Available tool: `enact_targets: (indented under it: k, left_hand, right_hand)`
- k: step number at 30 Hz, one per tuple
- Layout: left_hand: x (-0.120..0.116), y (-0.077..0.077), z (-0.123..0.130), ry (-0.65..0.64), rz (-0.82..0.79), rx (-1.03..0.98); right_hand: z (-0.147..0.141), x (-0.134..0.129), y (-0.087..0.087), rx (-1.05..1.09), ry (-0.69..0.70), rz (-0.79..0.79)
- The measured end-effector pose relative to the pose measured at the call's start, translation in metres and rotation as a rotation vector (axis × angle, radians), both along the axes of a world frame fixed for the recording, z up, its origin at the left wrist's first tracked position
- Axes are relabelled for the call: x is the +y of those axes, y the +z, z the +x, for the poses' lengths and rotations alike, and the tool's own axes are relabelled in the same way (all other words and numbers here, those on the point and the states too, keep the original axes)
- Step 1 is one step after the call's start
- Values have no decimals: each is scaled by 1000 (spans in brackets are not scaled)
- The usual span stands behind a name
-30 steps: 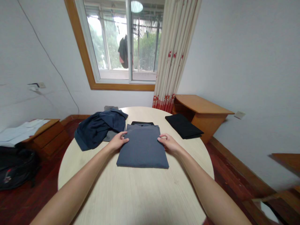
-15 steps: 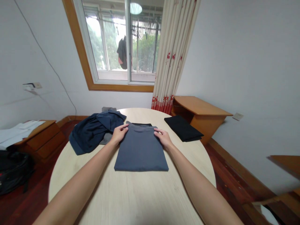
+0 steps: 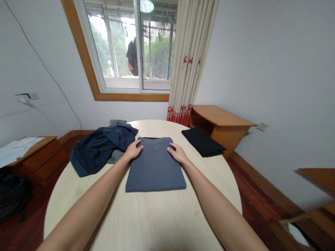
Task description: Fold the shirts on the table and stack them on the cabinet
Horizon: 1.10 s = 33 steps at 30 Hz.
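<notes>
A folded grey-blue T-shirt [image 3: 156,167] lies flat on the round table, its collar end away from me. My left hand [image 3: 134,150] rests on its upper left edge, thumb apart from the fingers, which lie on the cloth. On the upper right edge is my right hand [image 3: 177,152], its fingers also stretched out on the fabric and the thumb spread. A thin strip of black cloth [image 3: 151,138] shows at the shirt's far edge; how it lies underneath is hidden.
Left of the shirt is a heap of rumpled dark navy clothing [image 3: 98,150] with grey cloth under it. Folded black cloth [image 3: 203,142] lies at the right of the pale round table [image 3: 157,219]. A wooden desk [image 3: 222,116] stands beyond, near the curtain [image 3: 192,62].
Both hands have gone from the shirt's top corners to slightly lower on its sides, fingers now flatter. The collar end looks smoother and straighter. The view has shifted a little.
</notes>
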<state>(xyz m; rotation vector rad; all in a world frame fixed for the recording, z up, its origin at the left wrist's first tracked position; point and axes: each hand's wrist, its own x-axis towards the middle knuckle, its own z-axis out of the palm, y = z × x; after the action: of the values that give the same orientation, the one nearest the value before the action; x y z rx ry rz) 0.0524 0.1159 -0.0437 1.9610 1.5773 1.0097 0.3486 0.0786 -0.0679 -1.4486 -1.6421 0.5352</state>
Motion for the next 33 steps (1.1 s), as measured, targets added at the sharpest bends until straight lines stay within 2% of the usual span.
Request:
enact_targets:
  k: [2,5,7,9,12,15,17,19,22,24,28,33]
  left_hand:
    - [2,7,1,-15,37,-34]
    - [1,17,0,-53,264,-114]
    - [0,21,1,-47,381,-99]
    - [-1,20,3,-16,340,9]
    - [-6,15,8,84,87,244]
    - [-25,10,12,155,-21,375]
    - [-46,10,16,73,35,410]
    - [-73,11,22,-111,103,436]
    - [-112,11,33,-384,127,458]
    - [-131,9,38,-470,107,482]
    - [-146,7,35,-459,77,547]
    - [-139,6,12,-309,42,529]
  right_hand:
    - [1,-2,4,8,8,32]
    - [1,-7,11,26,52,173]
    - [0,-9,14,-18,39,214]
    - [-2,-11,15,-113,-22,124]
    - [-5,-13,14,-279,-79,-72]
    - [-7,-20,19,-385,-93,-136]
    - [-11,-29,28,-427,-105,-116]
    - [-21,-44,37,-469,-71,-36]
    - [-47,-72,43,-519,79,81]
    - [-66,-91,40,-536,184,74]
    - [-82,-109,28,-549,246,-18]
    - [-58,-101,23,-569,139,-49]
